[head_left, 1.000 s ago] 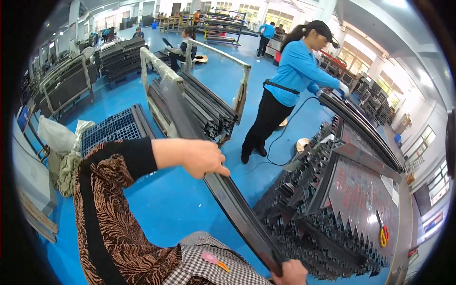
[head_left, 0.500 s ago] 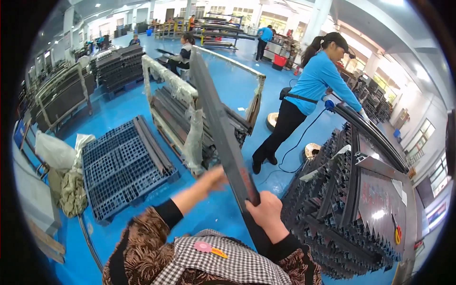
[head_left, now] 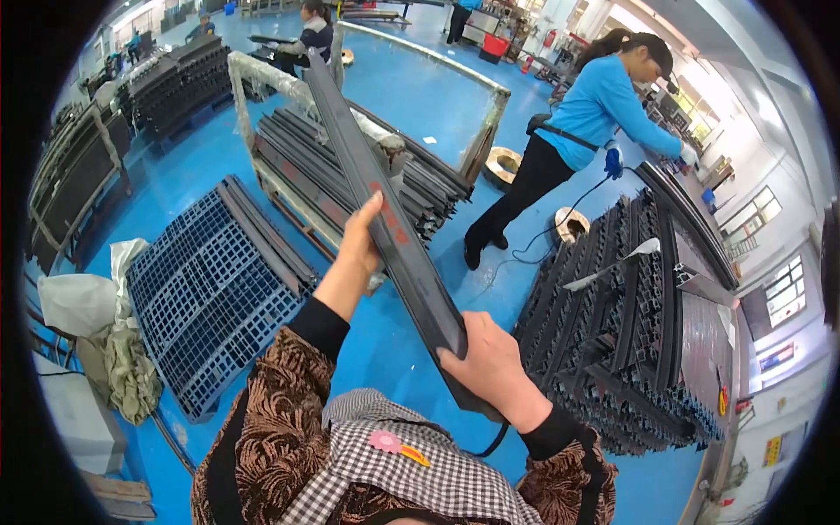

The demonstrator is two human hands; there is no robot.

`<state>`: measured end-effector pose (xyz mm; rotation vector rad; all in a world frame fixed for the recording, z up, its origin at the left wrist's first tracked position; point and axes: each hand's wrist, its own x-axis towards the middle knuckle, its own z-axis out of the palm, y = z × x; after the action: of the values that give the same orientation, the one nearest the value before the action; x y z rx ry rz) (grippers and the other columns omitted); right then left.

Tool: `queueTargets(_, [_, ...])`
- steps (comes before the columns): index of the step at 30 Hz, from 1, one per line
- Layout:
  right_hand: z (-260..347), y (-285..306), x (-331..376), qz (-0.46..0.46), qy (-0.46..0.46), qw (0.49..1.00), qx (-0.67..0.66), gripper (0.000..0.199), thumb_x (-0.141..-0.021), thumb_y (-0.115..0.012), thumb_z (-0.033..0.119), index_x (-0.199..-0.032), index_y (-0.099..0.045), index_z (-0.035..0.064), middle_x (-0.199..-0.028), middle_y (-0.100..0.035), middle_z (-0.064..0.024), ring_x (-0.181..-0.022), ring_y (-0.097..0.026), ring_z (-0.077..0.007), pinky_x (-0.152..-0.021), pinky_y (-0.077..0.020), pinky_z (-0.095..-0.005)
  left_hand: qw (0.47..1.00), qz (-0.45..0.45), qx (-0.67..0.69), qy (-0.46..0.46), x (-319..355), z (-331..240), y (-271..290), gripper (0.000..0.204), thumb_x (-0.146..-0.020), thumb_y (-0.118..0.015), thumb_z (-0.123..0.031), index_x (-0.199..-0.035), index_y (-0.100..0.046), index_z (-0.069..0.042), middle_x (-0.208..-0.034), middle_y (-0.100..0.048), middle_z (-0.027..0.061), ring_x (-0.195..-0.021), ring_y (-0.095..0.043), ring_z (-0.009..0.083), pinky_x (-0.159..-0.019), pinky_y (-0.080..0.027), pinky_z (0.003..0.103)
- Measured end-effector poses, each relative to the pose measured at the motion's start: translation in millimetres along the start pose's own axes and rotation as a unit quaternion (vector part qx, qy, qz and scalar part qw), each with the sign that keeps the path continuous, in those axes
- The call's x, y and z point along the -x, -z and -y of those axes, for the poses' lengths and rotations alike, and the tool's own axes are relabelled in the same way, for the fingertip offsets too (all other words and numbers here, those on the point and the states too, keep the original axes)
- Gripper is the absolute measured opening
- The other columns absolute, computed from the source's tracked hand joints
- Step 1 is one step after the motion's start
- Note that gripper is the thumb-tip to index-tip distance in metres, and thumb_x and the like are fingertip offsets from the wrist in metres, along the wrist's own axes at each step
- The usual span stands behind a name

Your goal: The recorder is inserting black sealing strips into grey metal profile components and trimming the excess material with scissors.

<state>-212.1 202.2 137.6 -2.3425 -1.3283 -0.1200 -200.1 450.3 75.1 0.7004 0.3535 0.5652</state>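
Holding: we have one long dark bar [head_left: 411, 262] in both bare hands, slanting up and away to our left above the blue floor [head_left: 420, 79].
Bar: its far end shows in front of the rack [head_left: 278, 80] (whether the two touch, we cannot tell); its near end shows just below our right hand [head_left: 486, 354], toward our checked apron [head_left: 385, 472]. Red marks [head_left: 395, 223] run along its face.
Left hand: our left hand [head_left: 359, 241] grasps the bar's left edge partway up, thumb along the side beside the red marks, the other fingers mostly hidden beneath.
Right hand: it grasps the bar from the right edge, close to the near end, with the thumb laid on the face.
Apron: a pink flower clip [head_left: 385, 441] sits on it, between our patterned sleeves [head_left: 289, 385].
Rack: pale film wraps its rails, and rack bars [head_left: 302, 149] lie lengthwise inside.
Pallet: to our left lies a blue grid pallet [head_left: 197, 297], with a few pallet bars [head_left: 262, 232] along its right side.
Stack: to our right rises a tall stack [head_left: 595, 315] of dark, jagged-ended lengths; scissors [head_left: 723, 400] with red and yellow handles rest at its right.
Co-worker: a person in blue [head_left: 595, 114] leans over the stack's far end, wearing a blue glove [head_left: 614, 162] and a white glove [head_left: 689, 156].
Cable: a dark cable [head_left: 551, 232] curves down from the blue glove to the floor.
Bag: a white bag [head_left: 74, 304] lies left of the pallet, above a greenish cloth [head_left: 131, 376].
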Motion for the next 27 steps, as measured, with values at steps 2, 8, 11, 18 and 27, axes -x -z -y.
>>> queueTargets(2, [4, -2, -4, 0.011, -0.015, 1.0, -0.016, 0.034, -0.074, -0.065, 0.029, -0.089, -0.048, 0.0029, -0.08, -0.051, -0.014, -0.064, -0.054, -0.0323, -0.057, -0.0459, -0.0409, 1.0, -0.017, 0.001, 0.004, -6, -11, 5, 0.045, -0.083, -0.063, -0.037, -0.113, -0.056, -0.004, -0.107, -0.059, 0.011, -0.092, -0.057, 0.0209, -0.078, -0.043, 0.031])
queueTargets(8, [4, -21, -12, -0.026, -0.04, 0.999, -0.022, 0.034, -0.078, -0.061, 0.031, -0.094, -0.05, 0.0026, -0.079, -0.051, -0.0135, -0.067, -0.055, -0.0337, -0.059, -0.0455, -0.0407, 0.989, -0.052, -0.125, -0.058, 54, 22, -17, 0.044, -0.081, -0.063, -0.031, -0.112, -0.055, -0.001, -0.107, -0.059, 0.0124, -0.094, -0.058, 0.0222, -0.081, -0.044, 0.032])
queueTargets(11, [-16, 25, 25, -0.111, -0.129, 0.97, -0.174, 0.017, -0.086, -0.055, 0.015, -0.097, -0.056, 0.0024, -0.08, -0.057, -0.0097, -0.062, -0.053, -0.0249, -0.057, -0.0439, -0.0335, 0.99, -0.05, -0.131, -0.002, 40, 11, -4, 0.043, -0.08, -0.063, -0.027, -0.112, -0.055, 0.0, -0.103, -0.06, 0.0131, -0.089, -0.059, 0.022, -0.079, -0.046, 0.033])
queueTargets(18, [-8, 19, 152, -0.09, -0.369, 0.815, -0.437, 0.015, -0.092, -0.048, 0.01, -0.097, -0.056, -0.0005, -0.064, -0.051, -0.0014, -0.056, -0.042, -0.0093, -0.053, -0.0357, -0.023, 0.983, -0.08, -0.158, 0.04, 18, -16, 3, 0.049, -0.078, -0.064, -0.032, -0.113, -0.054, 0.0, -0.096, -0.062, 0.013, -0.084, -0.061, 0.0228, -0.074, -0.048, 0.03])
queueTargets(27, [-15, -22, 162, -0.091, -0.376, 0.742, -0.548, 0.015, -0.094, -0.045, 0.013, -0.089, -0.054, 0.0018, -0.061, -0.048, -0.0004, -0.054, -0.041, -0.0093, -0.053, -0.0346, -0.022, 0.988, -0.061, -0.143, 0.004, 6, -5, -9, 0.058, -0.077, -0.065, -0.036, -0.119, -0.051, 0.001, -0.107, -0.06, 0.0172, -0.091, -0.061, 0.0269, -0.078, -0.047, 0.036])
